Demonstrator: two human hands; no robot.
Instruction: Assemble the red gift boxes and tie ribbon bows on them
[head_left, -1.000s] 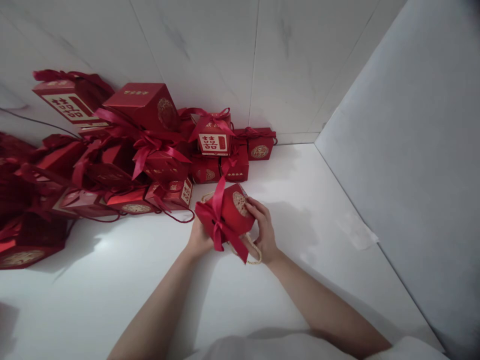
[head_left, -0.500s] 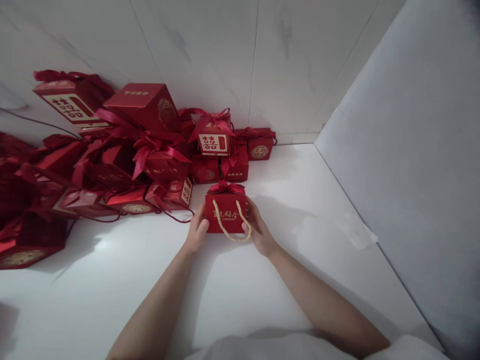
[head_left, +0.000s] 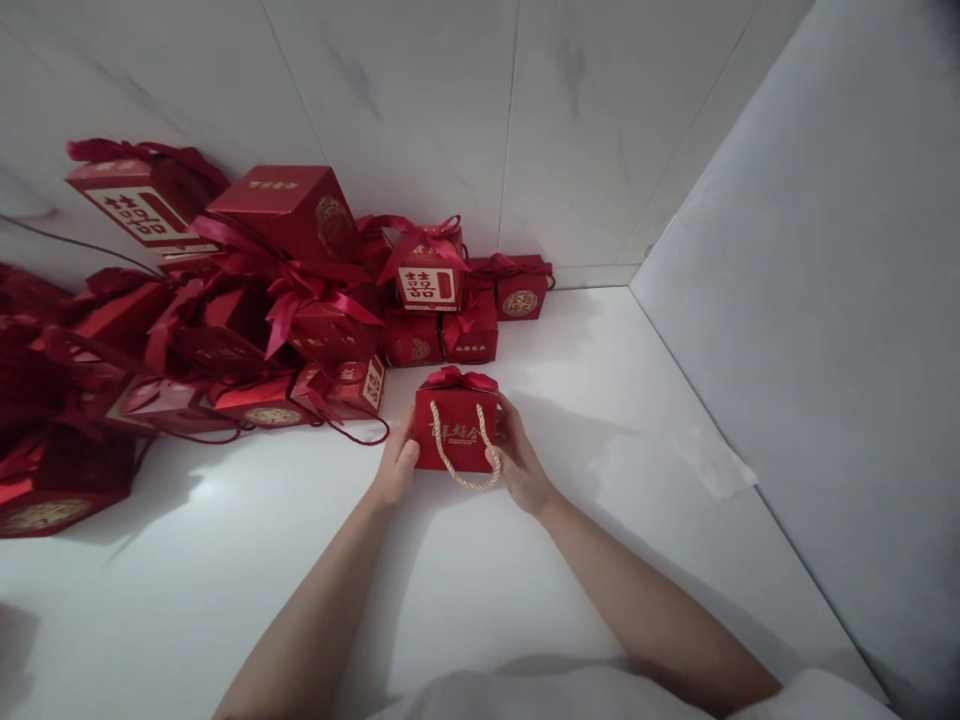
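The box [head_left: 454, 412] hides parts of the left hand [head_left: 394, 466] and right hand [head_left: 523, 468]; its smallest print [head_left: 462, 441] is too tiny to read. The left edge cuts off the pile [head_left: 232, 335] and a dim, unidentifiable shape [head_left: 13, 645].

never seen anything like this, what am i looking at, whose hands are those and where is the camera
There is no machine arm here: these are a person's bare hands. One camera, worn on that person's head, takes every picture, looking forward and down. The left hand and right hand hold a small red box between them, with a gold rope handle on its front and a red bow on top. On the white surface, toward the left, sits a pile of red boxes, several tied with ribbon.
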